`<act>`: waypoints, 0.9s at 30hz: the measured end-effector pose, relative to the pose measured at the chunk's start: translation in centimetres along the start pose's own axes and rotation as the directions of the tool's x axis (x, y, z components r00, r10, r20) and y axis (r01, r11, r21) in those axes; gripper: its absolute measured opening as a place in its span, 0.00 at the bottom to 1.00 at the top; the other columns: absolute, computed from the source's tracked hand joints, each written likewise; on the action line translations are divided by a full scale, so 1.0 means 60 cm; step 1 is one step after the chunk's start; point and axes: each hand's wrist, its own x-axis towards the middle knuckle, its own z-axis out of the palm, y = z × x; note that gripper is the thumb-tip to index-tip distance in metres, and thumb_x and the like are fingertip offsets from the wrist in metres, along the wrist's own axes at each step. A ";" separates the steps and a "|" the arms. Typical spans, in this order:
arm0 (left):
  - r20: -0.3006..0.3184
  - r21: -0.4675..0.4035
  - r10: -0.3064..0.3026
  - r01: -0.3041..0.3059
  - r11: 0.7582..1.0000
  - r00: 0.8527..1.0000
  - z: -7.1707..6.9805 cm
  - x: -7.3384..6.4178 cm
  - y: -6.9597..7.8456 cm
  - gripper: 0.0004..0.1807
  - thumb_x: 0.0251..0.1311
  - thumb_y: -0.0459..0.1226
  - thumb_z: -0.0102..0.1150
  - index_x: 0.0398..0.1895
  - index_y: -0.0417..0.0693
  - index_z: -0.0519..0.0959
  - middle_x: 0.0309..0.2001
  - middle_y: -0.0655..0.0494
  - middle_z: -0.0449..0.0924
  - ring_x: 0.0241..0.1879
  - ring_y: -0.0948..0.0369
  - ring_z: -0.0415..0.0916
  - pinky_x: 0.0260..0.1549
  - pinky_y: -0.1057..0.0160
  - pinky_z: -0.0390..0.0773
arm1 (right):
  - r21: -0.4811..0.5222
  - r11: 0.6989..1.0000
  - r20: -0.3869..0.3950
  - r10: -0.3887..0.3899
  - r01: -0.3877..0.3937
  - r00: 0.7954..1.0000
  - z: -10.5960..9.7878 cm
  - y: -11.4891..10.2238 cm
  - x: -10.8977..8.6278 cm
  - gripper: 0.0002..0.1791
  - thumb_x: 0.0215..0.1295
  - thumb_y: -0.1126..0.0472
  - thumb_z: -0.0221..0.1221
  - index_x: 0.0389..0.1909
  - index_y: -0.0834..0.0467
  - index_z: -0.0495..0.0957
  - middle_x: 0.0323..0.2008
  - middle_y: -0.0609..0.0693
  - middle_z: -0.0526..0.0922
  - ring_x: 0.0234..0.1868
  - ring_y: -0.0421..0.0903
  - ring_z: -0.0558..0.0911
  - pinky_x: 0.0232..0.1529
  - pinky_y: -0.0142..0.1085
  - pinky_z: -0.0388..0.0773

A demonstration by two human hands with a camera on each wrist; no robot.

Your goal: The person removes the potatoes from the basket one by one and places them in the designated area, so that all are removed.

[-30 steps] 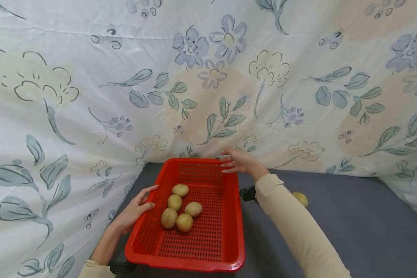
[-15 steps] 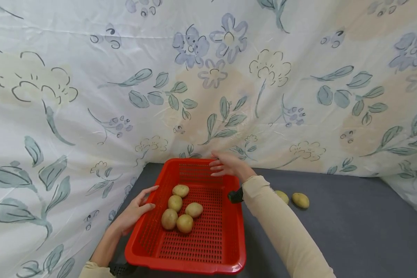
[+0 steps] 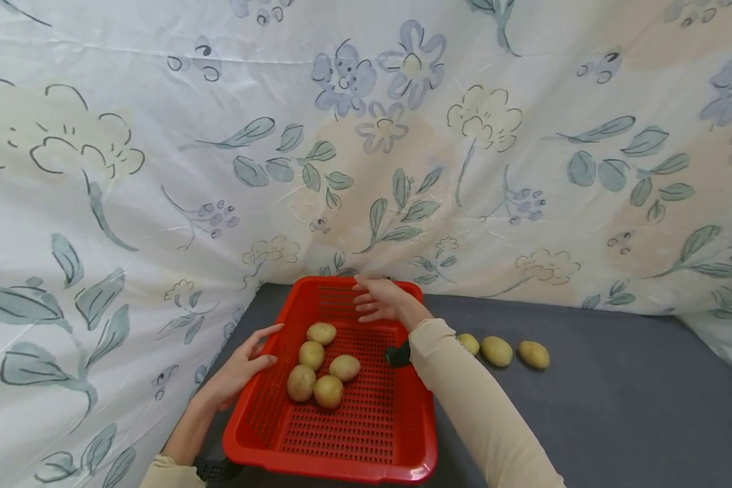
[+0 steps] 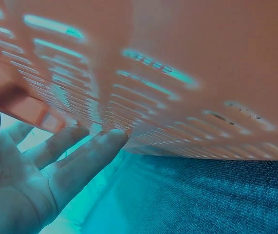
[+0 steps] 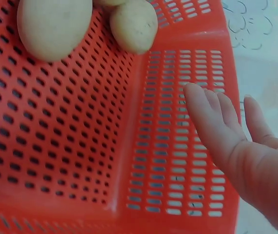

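Note:
A red plastic basket (image 3: 366, 434) with slotted walls and floor stands on the dark grey table. Several potatoes (image 3: 328, 392) lie together in its left half; two of them show clearly in the right wrist view, one a large potato (image 5: 55, 29). At the basket's left side, my left hand (image 3: 238, 369) holds the rim, thumb on top, and the left wrist view has its fingers (image 4: 90, 158) against the outer slotted wall. My right hand (image 3: 383, 299) hovers over the far right part of the basket, fingers extended and nothing in them.
Three more potatoes (image 3: 497, 352) sit in a row on the table (image 3: 622, 393) right of the basket, the leftmost partly hidden by my right sleeve (image 3: 476, 400). A floral cloth (image 3: 476, 183) hangs close behind the table and along its left side.
My right hand has moved left from the basket's right rim to over its inside, uncovering the potatoes on the table. The left hand stays at the rim, and the head view shifts slightly.

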 end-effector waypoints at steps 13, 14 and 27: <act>-0.010 0.013 -0.018 0.018 1.000 1.000 -0.003 0.002 0.000 0.33 0.69 0.31 0.45 0.74 0.47 0.47 0.62 0.30 0.59 0.46 0.42 0.77 0.38 0.46 0.79 | 0.016 0.999 -0.043 0.035 -0.035 0.998 0.028 0.028 0.024 0.31 0.74 0.46 0.45 0.67 0.65 0.64 0.62 0.67 0.67 0.63 0.62 0.67 0.54 0.51 0.72; -0.007 0.013 -0.014 0.014 1.000 1.000 -0.003 0.002 0.000 0.33 0.69 0.31 0.45 0.74 0.47 0.46 0.62 0.30 0.58 0.47 0.42 0.76 0.38 0.46 0.79 | 0.011 0.999 -0.048 0.037 -0.036 0.998 0.028 0.031 0.025 0.31 0.74 0.46 0.45 0.67 0.65 0.64 0.61 0.67 0.67 0.62 0.62 0.67 0.54 0.51 0.72; 0.003 0.001 0.003 -0.003 1.000 1.000 -0.005 0.001 -0.003 0.33 0.69 0.30 0.44 0.74 0.47 0.46 0.63 0.29 0.57 0.47 0.42 0.76 0.38 0.46 0.79 | -0.040 0.998 -0.046 0.052 -0.054 0.998 0.060 0.046 0.033 0.31 0.74 0.47 0.46 0.66 0.67 0.63 0.62 0.69 0.66 0.61 0.63 0.68 0.53 0.51 0.73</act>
